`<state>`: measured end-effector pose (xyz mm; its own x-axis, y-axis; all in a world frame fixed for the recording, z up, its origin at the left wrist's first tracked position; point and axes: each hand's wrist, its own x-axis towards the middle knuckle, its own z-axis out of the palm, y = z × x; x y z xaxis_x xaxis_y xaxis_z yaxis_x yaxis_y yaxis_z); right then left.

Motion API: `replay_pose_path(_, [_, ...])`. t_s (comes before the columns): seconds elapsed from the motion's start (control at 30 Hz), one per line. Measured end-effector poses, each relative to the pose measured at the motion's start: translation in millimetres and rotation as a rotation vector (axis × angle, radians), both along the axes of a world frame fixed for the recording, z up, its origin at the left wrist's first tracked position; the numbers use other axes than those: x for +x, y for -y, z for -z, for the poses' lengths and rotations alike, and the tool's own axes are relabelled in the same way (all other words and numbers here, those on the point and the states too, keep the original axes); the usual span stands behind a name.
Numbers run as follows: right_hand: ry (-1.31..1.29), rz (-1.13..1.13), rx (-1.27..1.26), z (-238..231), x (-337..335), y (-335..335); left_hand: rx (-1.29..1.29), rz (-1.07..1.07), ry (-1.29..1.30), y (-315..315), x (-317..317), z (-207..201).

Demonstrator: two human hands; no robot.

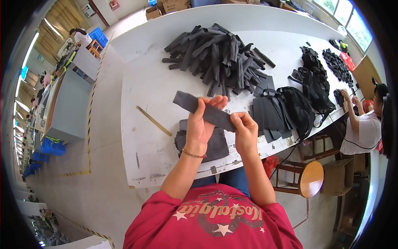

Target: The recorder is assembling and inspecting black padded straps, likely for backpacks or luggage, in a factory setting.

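the held fabric strip (215,116) is plain charcoal grey, as are the heaped fabric rolls (216,56). the worktable (143,85) is white with dark scuffs; the slim stick (154,120), yellow-brown; the backpack (297,106), black; the stool seat (312,178), orange-tan; the shirt (166,220), crimson with cream stars; the floor tape (89,145), striped yellow and black; the crates (52,147), blue.

The red shirt (166,226), at six o'clock, has the only word big enough to read: one word in curly gold letters (226,212), which looks upside down from here. Smaller gold letters sit near it, too tiny to read. A white sign (88,10) is on the wall between ten and eleven o'clock. Faint dark scribbles (159,151) mark the tabletop (137,89) at eight o'clock. Both are too small to read.
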<state>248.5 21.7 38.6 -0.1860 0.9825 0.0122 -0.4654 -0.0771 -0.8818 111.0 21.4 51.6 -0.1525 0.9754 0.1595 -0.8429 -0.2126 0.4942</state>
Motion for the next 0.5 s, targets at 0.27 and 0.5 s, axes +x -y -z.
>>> replay_pose_path(0.27, [0.461, 0.121, 0.284, 11.1, 15.3, -23.9, -0.303, -0.218, -0.468, -0.3, -44.3, 4.0])
replay_pose_path(0.5, [0.717, -0.153, 0.291, 52.1, 1.7, -82.6, -0.544, -0.267, -1.121, 2.7, -111.4, 50.6])
